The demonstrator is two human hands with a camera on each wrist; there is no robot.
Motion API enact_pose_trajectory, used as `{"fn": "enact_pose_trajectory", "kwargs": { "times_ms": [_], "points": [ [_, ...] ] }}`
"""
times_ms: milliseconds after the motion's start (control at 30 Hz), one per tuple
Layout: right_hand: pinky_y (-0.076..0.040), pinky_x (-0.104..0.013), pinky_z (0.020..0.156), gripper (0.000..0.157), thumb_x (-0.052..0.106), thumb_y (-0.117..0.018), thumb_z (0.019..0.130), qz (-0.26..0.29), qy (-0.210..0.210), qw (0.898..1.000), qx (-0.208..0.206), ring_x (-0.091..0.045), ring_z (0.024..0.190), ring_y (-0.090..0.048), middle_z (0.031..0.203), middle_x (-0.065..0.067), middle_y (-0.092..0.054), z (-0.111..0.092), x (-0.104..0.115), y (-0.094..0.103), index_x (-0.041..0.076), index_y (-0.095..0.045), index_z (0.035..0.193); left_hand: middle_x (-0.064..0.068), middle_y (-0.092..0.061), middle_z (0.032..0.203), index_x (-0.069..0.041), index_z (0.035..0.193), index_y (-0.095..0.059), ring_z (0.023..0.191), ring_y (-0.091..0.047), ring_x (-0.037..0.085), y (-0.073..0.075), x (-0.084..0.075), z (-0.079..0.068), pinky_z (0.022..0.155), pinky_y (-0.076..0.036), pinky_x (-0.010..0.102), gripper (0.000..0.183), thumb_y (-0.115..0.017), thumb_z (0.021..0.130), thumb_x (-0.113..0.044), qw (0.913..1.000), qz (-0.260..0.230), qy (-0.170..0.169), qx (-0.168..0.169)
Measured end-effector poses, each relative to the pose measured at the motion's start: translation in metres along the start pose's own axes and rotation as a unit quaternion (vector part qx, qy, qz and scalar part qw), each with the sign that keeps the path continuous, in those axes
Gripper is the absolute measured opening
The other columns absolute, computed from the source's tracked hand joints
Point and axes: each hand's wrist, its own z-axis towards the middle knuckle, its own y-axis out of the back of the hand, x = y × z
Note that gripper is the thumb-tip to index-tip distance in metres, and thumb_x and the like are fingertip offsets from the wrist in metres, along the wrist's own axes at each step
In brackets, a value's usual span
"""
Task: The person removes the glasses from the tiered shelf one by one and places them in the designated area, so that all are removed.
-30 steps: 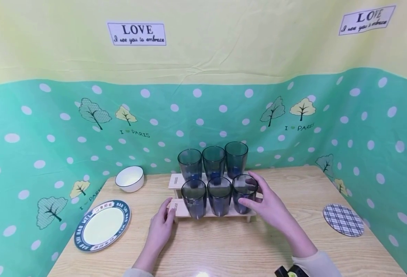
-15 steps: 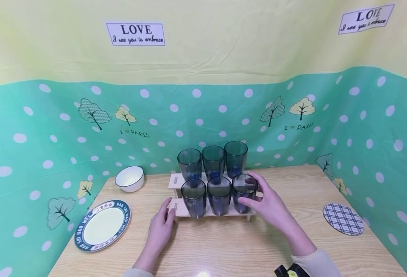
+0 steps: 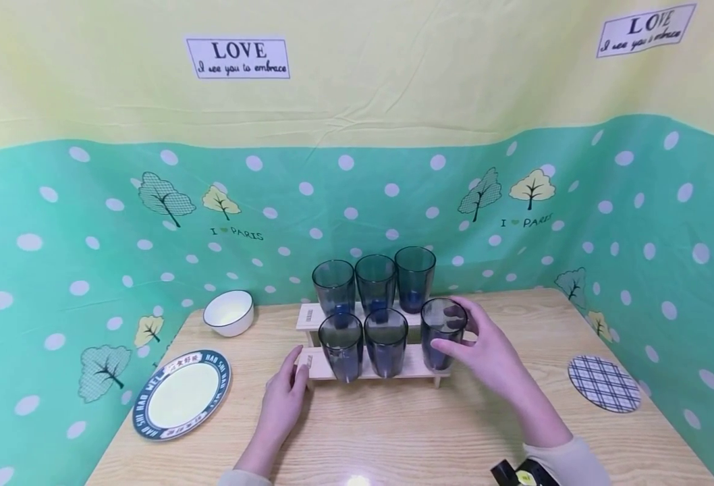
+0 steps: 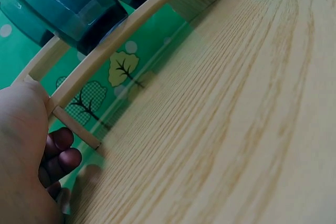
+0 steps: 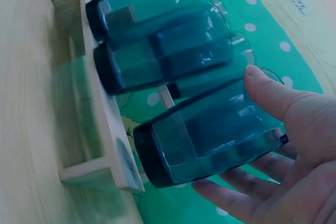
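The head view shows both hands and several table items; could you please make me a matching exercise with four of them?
1. Right hand
2. Left hand
3. Bowl
4. Checked disc

a) white with a dark rim
b) holding a tinted glass
c) near the right edge of the table
d) at the left end of the wooden rack

Pairs: 1-b, 2-d, 3-a, 4-c

Your right hand [image 3: 493,351] is farther right than a moment ago, and the near row's right-hand glass [image 3: 437,329] shifts right with it. A wide gap now parts that glass from the near row's middle glass [image 3: 386,345], baring more of the lower shelf [image 3: 414,358] (its rim appears slightly higher, too).
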Motion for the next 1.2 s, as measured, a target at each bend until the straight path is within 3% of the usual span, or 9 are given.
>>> {"fn": "enact_pose_trajectory", "kwargs": {
  "times_ms": [300,667,1200],
  "points": [
    [-0.044,-0.067,0.114,0.102,0.044,-0.091,0.093,-0.012,0.016,0.999,-0.027,-0.045,0.145,-0.054,0.157,-0.014,-0.059,0.003,-0.005,0.02,0.015,-0.034,0.172,-0.002,-0.057,0.086,-0.011,0.166,-0.05,0.078,-0.055,0.017,0.002,-0.001,0.0,0.079,-0.048,0.037,0.05,-0.055,0.117,-0.023,1.0,-0.002,0.002,0.001],
    [-0.036,-0.074,0.116,0.109,0.053,-0.087,0.094,-0.041,-0.012,0.998,-0.055,-0.052,0.151,-0.043,0.164,-0.023,-0.05,0.009,-0.013,0.038,0.014,-0.026,0.175,-0.002,-0.057,0.084,-0.011,0.165,-0.05,0.075,-0.055,0.016,0.001,0.0,0.0,0.073,-0.048,0.034,0.05,-0.056,0.117,-0.022,0.9999,-0.01,-0.004,0.001],
    [-0.037,-0.074,0.115,0.112,0.055,-0.086,0.094,-0.035,-0.025,0.993,-0.111,-0.056,0.148,-0.045,0.165,-0.029,-0.046,0.035,-0.042,0.035,0.012,-0.022,0.176,-0.002,-0.057,0.086,-0.01,0.166,-0.05,0.076,-0.055,0.016,0.0,0.001,-0.001,0.073,-0.048,0.033,0.052,-0.057,0.117,-0.023,0.9999,-0.012,0.003,0.0]
  ]
}}
